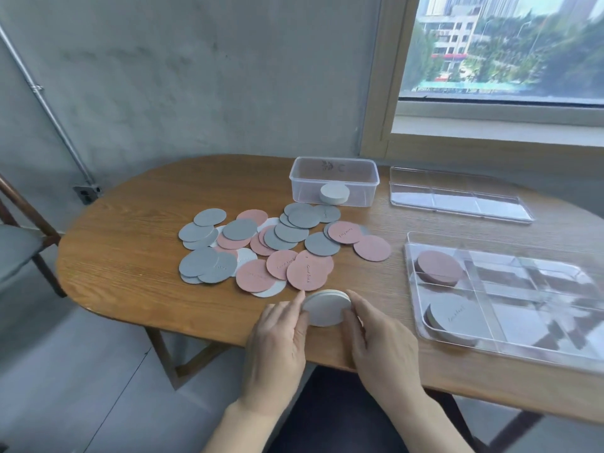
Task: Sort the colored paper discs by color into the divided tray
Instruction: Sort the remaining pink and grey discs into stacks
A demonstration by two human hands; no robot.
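Note:
A small stack of white discs (325,308) lies near the table's front edge. My left hand (277,341) touches its left rim with the fingers, and my right hand (380,341) curls round its right rim, so both hands hold the stack between them. Behind it, several grey, pink and white discs (261,246) lie scattered and overlapping on the table. At the right stands the clear divided tray (536,295). A pink stack (439,267) fills its far left compartment and a white stack (452,318) its near left one.
A clear lidless box (334,181) with a white stack inside stands behind the scattered discs. A clear divided lid (457,197) lies at the back right. A chair (19,237) stands left of the wooden table (130,256). A window is at the upper right.

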